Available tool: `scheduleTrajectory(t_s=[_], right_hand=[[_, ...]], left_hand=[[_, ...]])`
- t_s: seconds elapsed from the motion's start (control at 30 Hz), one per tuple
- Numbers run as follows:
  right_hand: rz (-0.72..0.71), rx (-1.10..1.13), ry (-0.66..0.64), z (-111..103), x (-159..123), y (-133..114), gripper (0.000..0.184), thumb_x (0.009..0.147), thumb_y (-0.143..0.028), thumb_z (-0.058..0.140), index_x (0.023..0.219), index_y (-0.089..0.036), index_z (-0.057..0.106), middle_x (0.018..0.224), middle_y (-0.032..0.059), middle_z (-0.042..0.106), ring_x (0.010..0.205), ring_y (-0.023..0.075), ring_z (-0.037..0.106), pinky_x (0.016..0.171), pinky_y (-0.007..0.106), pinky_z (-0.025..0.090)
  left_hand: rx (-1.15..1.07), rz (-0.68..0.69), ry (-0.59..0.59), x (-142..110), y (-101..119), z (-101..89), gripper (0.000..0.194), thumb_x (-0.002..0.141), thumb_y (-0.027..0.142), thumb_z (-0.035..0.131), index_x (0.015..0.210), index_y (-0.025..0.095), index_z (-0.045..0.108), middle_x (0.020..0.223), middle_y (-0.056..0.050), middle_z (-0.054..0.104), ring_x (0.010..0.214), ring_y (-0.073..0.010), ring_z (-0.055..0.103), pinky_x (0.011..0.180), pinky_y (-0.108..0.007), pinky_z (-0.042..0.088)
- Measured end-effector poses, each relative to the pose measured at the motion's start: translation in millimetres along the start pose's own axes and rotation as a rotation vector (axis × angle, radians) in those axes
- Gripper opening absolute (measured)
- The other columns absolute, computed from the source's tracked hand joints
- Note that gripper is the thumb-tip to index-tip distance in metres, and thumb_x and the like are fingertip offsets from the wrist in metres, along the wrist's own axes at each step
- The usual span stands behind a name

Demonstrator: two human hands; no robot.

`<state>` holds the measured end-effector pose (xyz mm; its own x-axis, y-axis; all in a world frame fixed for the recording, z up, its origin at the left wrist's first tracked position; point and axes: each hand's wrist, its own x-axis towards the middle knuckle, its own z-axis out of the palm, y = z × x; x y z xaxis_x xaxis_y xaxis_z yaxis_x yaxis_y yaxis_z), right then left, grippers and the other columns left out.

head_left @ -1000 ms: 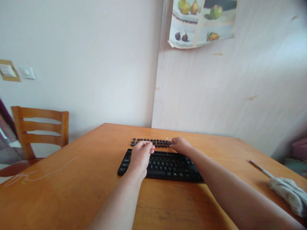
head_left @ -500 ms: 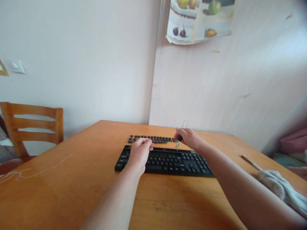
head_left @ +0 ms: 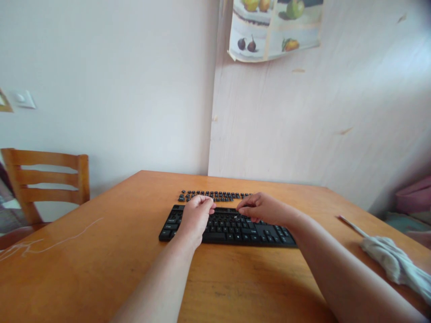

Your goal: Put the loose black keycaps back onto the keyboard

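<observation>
A black keyboard [head_left: 220, 236] lies on the wooden table, and in its upper rows some keys look removed. My left hand [head_left: 198, 215] is closed in a pinch over the keyboard's left part; whatever its fingertips hold, if anything, is hidden. Over the middle of the keyboard, my right hand [head_left: 261, 208] has its fingers bent together around a wire keycap puller, mostly hidden by the hand. Only a small silvery wire bit of the puller [head_left: 236, 217] shows below the fingers. Loose black keycaps [head_left: 224, 196] stand in rows just behind the keyboard.
The wooden table [head_left: 111, 260] reaches the wall. White threads [head_left: 63, 237] lie at the left, near a wooden chair [head_left: 50, 177]. At the right are a thin stick [head_left: 353, 226] and a crumpled grey cloth [head_left: 387, 255]. A fruit poster [head_left: 274, 27] hangs above.
My right hand has come down and nearer over the keyboard; the puller's upper wire loop and black handle no longer show. My left hand stays pinched in about the same place.
</observation>
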<state>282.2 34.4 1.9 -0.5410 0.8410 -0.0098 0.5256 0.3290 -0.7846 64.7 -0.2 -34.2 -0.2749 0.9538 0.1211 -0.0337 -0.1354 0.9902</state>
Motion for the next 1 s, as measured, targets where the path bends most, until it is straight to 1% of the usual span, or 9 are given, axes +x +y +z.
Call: scheduleTrajectory(t_s=[0.17,0.33,0.5,0.57,0.63,0.73,0.8,0.93,1.0], right_hand=[[0.004,-0.029,0.022,5,0,-3,0.023,0.078,-0.035,0.063,0.088,-0.016,0.072,0.057,-0.0028,0.052,0.048,0.0086,0.047,0.047,0.021,0.043],[0.0,-0.073,0.039,16,4,-1,0.025,0.081,-0.037,0.059,0.086,-0.016,0.072,0.053,-0.0033,0.051,0.046,0.0093,0.047,0.046,0.021,0.038],[-0.029,-0.262,0.201,30,12,0,0.024,0.083,-0.034,0.055,0.076,-0.017,0.069,0.054,-0.0024,0.052,0.051,0.0101,0.046,0.048,0.021,0.031],[-0.037,-0.328,0.234,36,14,1,0.023,0.082,-0.032,0.054,0.071,-0.017,0.066,0.053,-0.0023,0.052,0.052,0.0106,0.046,0.048,0.022,0.029],[-0.019,-0.357,0.255,41,16,5,0.026,0.083,-0.035,0.053,0.066,-0.017,0.062,0.051,-0.0026,0.05,0.051,0.0104,0.044,0.047,0.022,0.027],[0.052,-0.297,0.315,47,18,11,0.037,0.084,-0.047,0.052,0.062,-0.018,0.057,0.05,-0.0024,0.048,0.048,0.0098,0.042,0.045,0.022,0.025],[0.111,-0.21,0.36,49,20,14,0.038,0.084,-0.05,0.05,0.064,-0.018,0.057,0.05,-0.0021,0.049,0.046,0.0098,0.042,0.045,0.022,0.026],[0.228,-0.01,0.423,49,21,17,0.027,0.082,-0.039,0.049,0.067,-0.018,0.056,0.046,-0.0022,0.05,0.04,0.0097,0.041,0.041,0.022,0.027],[0.253,0.057,0.447,49,22,18,0.022,0.079,-0.034,0.05,0.064,-0.018,0.054,0.044,-0.0023,0.049,0.038,0.0092,0.04,0.039,0.021,0.027]], left_hand=[[0.03,0.01,-0.007,-1,-1,0.9,0.02,0.072,0.036,0.064,0.076,0.017,0.065,0.079,-0.008,0.071,0.068,-0.0172,0.063,0.066,-0.028,0.044],[0.015,0.003,-0.018,-1,-2,2.2,0.017,0.071,0.034,0.064,0.074,0.017,0.065,0.077,-0.007,0.071,0.067,-0.0173,0.063,0.066,-0.029,0.044],[0.034,0.006,-0.033,-2,-2,3.3,0.017,0.072,0.035,0.063,0.076,0.017,0.064,0.077,-0.008,0.071,0.068,-0.0176,0.064,0.066,-0.029,0.045],[0.041,0.008,-0.034,-2,-2,3.8,0.017,0.073,0.034,0.063,0.076,0.017,0.064,0.077,-0.008,0.071,0.067,-0.0175,0.063,0.065,-0.03,0.045],[0.046,0.011,-0.039,-3,-2,4.3,0.017,0.073,0.034,0.062,0.076,0.017,0.063,0.078,-0.008,0.071,0.066,-0.0172,0.063,0.065,-0.03,0.045],[0.052,0.011,-0.056,-4,-2,5.0,0.018,0.074,0.035,0.061,0.076,0.017,0.063,0.079,-0.009,0.071,0.066,-0.0168,0.063,0.065,-0.029,0.045],[0.057,0.003,-0.066,-4,-2,5.4,0.017,0.074,0.034,0.061,0.076,0.017,0.063,0.078,-0.009,0.071,0.066,-0.0165,0.063,0.065,-0.029,0.045],[0.069,-0.011,-0.076,-5,-1,5.5,0.016,0.074,0.033,0.061,0.075,0.017,0.062,0.078,-0.008,0.071,0.066,-0.0161,0.062,0.065,-0.029,0.045],[0.074,-0.014,-0.076,-5,0,5.2,0.016,0.075,0.033,0.061,0.075,0.017,0.062,0.078,-0.009,0.071,0.065,-0.016,0.062,0.065,-0.029,0.045]])
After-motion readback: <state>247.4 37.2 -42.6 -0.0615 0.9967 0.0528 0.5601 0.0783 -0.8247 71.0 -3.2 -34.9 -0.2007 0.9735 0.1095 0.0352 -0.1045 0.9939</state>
